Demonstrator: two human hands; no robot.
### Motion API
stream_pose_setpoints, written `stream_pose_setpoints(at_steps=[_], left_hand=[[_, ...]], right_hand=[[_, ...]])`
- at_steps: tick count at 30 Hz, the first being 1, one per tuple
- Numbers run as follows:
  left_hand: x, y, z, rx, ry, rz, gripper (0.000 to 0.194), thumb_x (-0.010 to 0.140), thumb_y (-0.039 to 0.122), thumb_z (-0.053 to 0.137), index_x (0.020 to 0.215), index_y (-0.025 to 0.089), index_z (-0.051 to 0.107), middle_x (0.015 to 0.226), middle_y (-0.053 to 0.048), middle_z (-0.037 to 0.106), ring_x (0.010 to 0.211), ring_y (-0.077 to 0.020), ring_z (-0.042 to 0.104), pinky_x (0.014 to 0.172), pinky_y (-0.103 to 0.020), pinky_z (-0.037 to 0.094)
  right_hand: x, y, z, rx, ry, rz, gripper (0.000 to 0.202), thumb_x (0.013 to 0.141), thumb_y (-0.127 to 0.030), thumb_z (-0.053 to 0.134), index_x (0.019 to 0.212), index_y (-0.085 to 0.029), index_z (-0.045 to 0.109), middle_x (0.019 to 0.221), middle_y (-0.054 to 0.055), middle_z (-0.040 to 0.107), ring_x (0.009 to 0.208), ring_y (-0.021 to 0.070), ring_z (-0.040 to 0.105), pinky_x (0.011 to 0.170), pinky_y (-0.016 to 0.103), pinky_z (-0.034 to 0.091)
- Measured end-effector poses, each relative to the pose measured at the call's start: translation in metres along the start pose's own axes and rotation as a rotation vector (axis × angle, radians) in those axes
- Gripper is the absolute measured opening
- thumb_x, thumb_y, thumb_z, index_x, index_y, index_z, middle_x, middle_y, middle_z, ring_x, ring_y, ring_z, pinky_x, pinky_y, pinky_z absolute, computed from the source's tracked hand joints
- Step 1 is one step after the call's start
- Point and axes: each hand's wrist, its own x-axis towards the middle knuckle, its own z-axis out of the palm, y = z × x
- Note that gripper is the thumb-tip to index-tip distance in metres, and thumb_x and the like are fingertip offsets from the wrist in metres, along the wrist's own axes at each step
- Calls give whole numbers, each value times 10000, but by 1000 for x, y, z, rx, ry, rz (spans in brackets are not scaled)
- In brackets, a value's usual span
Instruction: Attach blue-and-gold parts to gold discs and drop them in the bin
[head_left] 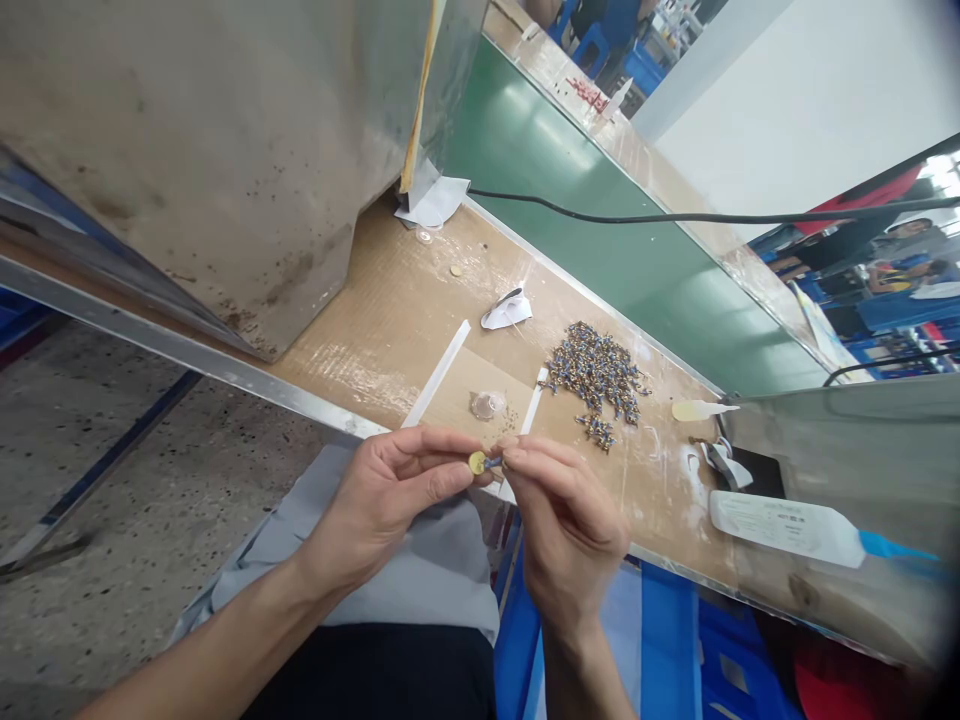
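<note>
**One yellow disc point(477, 462) and one slim blue piece point(493, 463), pinched at the front of a table point(390, 330)**

Between thumb and fingers of the left hand point(405, 490): the yellow disc, round face toward the camera. Between the bunched fingertips of the right hand point(566, 520): the blue piece, near end at the disc's rim; exact joint too small to tell. Both hands close together at the front edge, above grey cloth point(442, 570) on the lap.

Edges: pale metal edging point(315, 405) along the table front; green panel point(577, 150) along the back; large metal housing point(187, 150) at left, with a lower corner near the edging. Across the brown surface, two white strips point(439, 372), with a clear blob point(488, 404) and scattered specks between.

Room for moving: widest between housing and nearer strip; tighter at right, with a pile of small blue-and-gold parts point(596, 375) just beyond the farther strip. Farther back, a folded white paper point(507, 311). Above, a black cable point(600, 213) across the panel. Below the right side, blue crates point(671, 640).

Writing: small dark print on a large white bottle point(784, 527), lying on its side with blue nozzle; too small and blurred to read. Near it, a small dropper bottle point(701, 410), pale yellow inside.
</note>
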Motion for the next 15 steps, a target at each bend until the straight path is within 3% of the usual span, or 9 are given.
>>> stream_pose_setpoints(at_steps=[15], left_hand=[[-5,-1,-5,89,1,-14,191,971,286,952,1159,266,924,1099,-37,913,1014,-146,866,962,-178,665]], right_hand=[[4,-3,-4,-37,-51,-111,368,1024,17,770,1225,-276,868,1194,31,854,1075,184,840,970,304,708]])
